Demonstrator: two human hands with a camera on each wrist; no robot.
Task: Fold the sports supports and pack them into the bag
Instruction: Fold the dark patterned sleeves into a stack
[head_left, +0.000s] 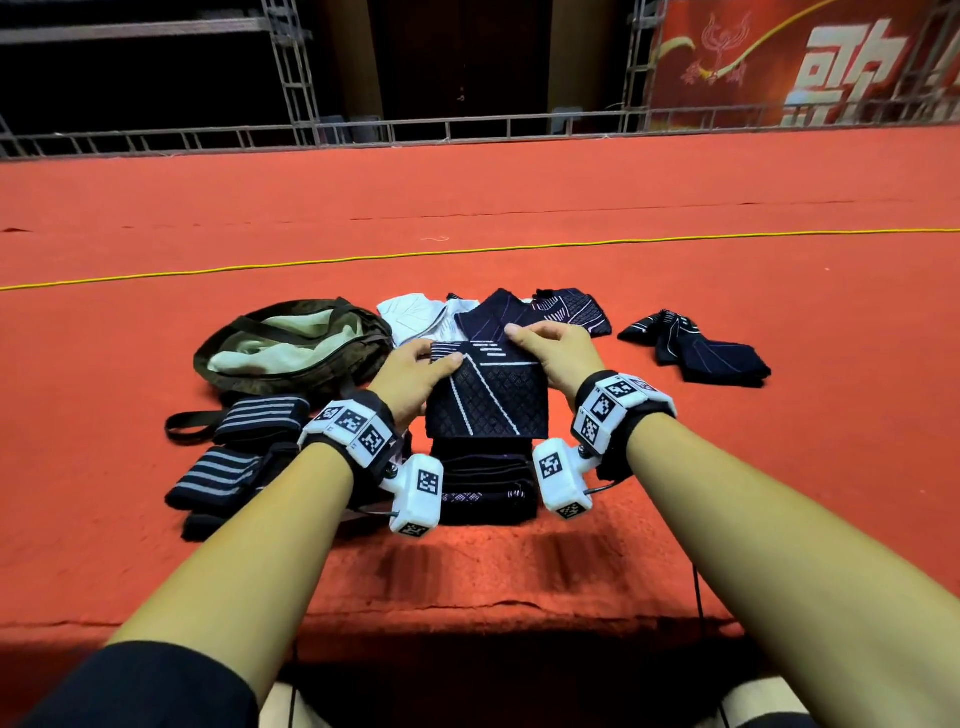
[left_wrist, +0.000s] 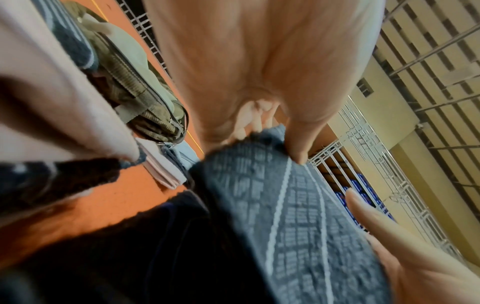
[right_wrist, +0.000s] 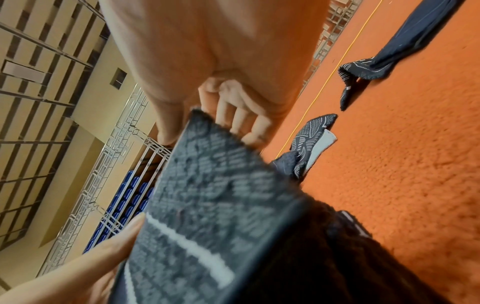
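Note:
A dark knit support with white lines (head_left: 488, 400) (left_wrist: 291, 216) (right_wrist: 207, 195) is lifted off the red carpet in front of me. My left hand (head_left: 423, 366) pinches its far left corner between thumb and fingers (left_wrist: 298, 148). At the far right corner, my right hand (head_left: 543, 343) grips it the same way, thumb (right_wrist: 166, 123) on top. Below it lies a stack of folded dark supports (head_left: 485, 488). The olive bag (head_left: 291, 345) (left_wrist: 145, 96) lies open at the left, light lining showing.
Two striped wrist wraps (head_left: 260, 421) (head_left: 218, 478) lie near my left forearm. More supports, white (head_left: 415, 317) and dark (head_left: 566, 309), lie behind the held one. Another dark pair (head_left: 696, 345) (right_wrist: 363, 72) lies to the right. A yellow cable (head_left: 467, 252) crosses the carpet.

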